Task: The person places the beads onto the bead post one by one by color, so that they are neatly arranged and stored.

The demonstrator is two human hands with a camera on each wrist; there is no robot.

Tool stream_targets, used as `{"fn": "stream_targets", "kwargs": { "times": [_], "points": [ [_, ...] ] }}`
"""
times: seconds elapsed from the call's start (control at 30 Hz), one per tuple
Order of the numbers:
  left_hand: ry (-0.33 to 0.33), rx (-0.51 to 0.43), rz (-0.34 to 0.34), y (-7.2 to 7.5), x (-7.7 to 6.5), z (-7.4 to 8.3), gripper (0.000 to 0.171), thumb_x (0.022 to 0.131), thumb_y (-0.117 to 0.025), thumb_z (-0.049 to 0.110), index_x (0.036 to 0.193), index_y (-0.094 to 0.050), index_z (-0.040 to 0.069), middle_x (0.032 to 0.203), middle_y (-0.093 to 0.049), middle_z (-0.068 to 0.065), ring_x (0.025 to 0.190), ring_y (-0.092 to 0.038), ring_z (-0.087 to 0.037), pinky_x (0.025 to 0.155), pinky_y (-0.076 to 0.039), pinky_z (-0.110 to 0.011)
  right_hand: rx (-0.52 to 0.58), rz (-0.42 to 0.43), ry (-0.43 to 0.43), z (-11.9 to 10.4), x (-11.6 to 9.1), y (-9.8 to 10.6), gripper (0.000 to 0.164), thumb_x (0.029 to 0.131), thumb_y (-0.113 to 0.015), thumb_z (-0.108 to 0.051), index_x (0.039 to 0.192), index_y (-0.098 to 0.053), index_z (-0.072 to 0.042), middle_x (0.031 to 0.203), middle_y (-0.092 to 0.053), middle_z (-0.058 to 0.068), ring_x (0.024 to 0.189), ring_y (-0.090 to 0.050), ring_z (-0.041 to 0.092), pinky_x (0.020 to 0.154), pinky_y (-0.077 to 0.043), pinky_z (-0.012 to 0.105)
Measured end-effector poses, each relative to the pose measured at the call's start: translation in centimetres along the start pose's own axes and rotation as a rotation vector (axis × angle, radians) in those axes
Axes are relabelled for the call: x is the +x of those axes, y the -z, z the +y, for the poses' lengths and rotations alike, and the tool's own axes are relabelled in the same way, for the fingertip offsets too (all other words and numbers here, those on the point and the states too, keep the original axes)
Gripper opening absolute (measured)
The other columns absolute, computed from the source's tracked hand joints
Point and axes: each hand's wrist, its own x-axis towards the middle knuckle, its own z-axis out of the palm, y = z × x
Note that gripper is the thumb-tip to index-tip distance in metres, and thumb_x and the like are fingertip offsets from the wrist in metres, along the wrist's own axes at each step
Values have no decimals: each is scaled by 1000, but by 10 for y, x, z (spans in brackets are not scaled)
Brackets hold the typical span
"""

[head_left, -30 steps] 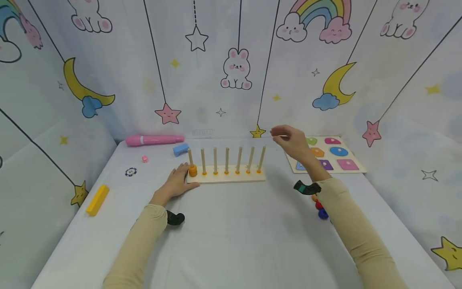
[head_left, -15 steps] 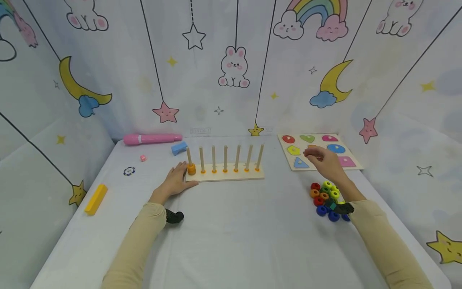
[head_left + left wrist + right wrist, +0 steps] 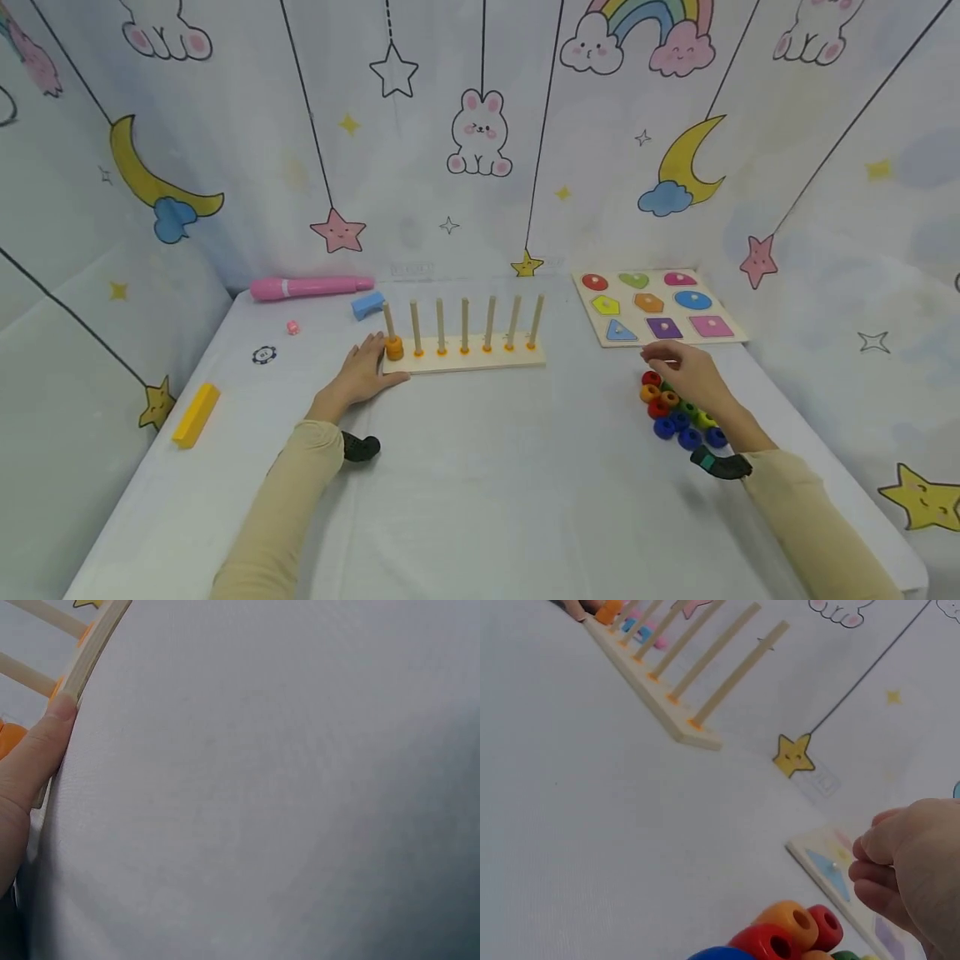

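Pegboard (image 3: 453,361), mid-frame, is apparently steadied by the left hand (image 3: 362,372), grip spread; near beads (image 3: 680,422), centre-right, the right hand (image 3: 694,375) is held loosely curled, seemingly empty.

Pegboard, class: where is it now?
In the head view, the pegboard sits centrally, left hand at its left end, shape puzzle to its right.

A wide stretch of white table (image 3: 555,450) leaves low passage between the pale wooden peg board (image 3: 480,363) and the heap of glossy multicoloured beads (image 3: 670,397). Seven upright wooden pegs (image 3: 465,323) obstruct any low crossing there; the left hand (image 3: 362,372) blocks the left end. Room remains above the flat wooden shape puzzle (image 3: 626,310), behind the beads. The right hand (image 3: 690,375) occupies space over their far side.
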Motion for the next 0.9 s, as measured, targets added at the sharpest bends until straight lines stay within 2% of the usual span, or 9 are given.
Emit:
{"fn": "stream_targets", "kwargs": {
  "times": [0.1, 0.23, 0.3, 0.4, 0.5, 0.6, 0.77, 0.9],
  "points": [
    [2, -7, 15, 1, 1, 0, 91, 88, -63, 46, 146, -19, -9, 153, -13, -27, 141, -7, -38, 114, -1, -52, -13, 16, -4, 3, -2, 4, 23, 97, -54, -16, 116, -62, -5, 108, -66, 13, 98, -63, 30, 78, -42, 3],
    [12, -12, 5, -1, 3, -1, 92, 87, -62, 48, 147, -19, -7, 153, -12, -25, 142, -5, -37, 114, 0, -51, -24, 9, -25, 7, -7, 10, 21, 97, -55, -17, 112, -63, -5, 104, -67, 13, 93, -63, 29, 74, -42, 3],
    [17, -1, -7, -3, 4, -2, 93, 87, -61, 50, 147, -18, -6, 154, -12, -24, 142, -4, -36, 114, 0, -50, -27, -23, -40, 8, -11, 10, 20, 95, -58, -17, 110, -64, -5, 102, -68, 11, 91, -63, 28, 73, -46, 8],
    [15, 7, -11, -5, 4, -2, 93, 87, -62, 50, 147, -19, -5, 154, -12, -24, 142, -4, -35, 115, 1, -49, -34, -94, -44, 10, -20, 3, 20, 91, -64, -17, 108, -65, -6, 100, -68, 8, 90, -63, 25, 75, -53, 21],
    [0, -14, 10, -5, 4, -3, 90, 87, -63, 48, 146, -22, -5, 153, -14, -24, 142, -6, -36, 115, 0, -50, -59, -144, -12, 8, -23, -2, 23, 87, -69, -16, 108, -66, -6, 98, -68, 5, 88, -63, 22, 77, -56, 34],
    [-22, -23, 19, -6, 3, -4, 88, 86, -65, 46, 145, -25, -5, 152, -17, -26, 141, -8, -38, 114, -2, -52, -96, -129, 11, 6, -28, -8, 25, 84, -72, -14, 107, -66, -6, 95, -68, 4, 84, -62, 19, 75, -56, 33],
    [1, -6, 2, -7, 3, -8, 90, 86, -63, 50, 147, -22, -4, 153, -17, -24, 142, -7, -35, 115, -1, -49, -138, -95, 1, 2, -33, -14, 26, 82, -74, -11, 105, -66, -4, 89, -66, 2, 77, -58, 16, 69, -54, 24],
    [11, -10, 21, -5, 3, -10, 91, 86, -63, 50, 146, -23, -4, 152, -18, -24, 142, -8, -35, 115, -1, -49, -154, -79, -2, -4, -24, -15, 26, 81, -74, -12, 104, -66, -2, 87, -66, 4, 77, -59, 19, 71, -55, 34]
  ]
}}
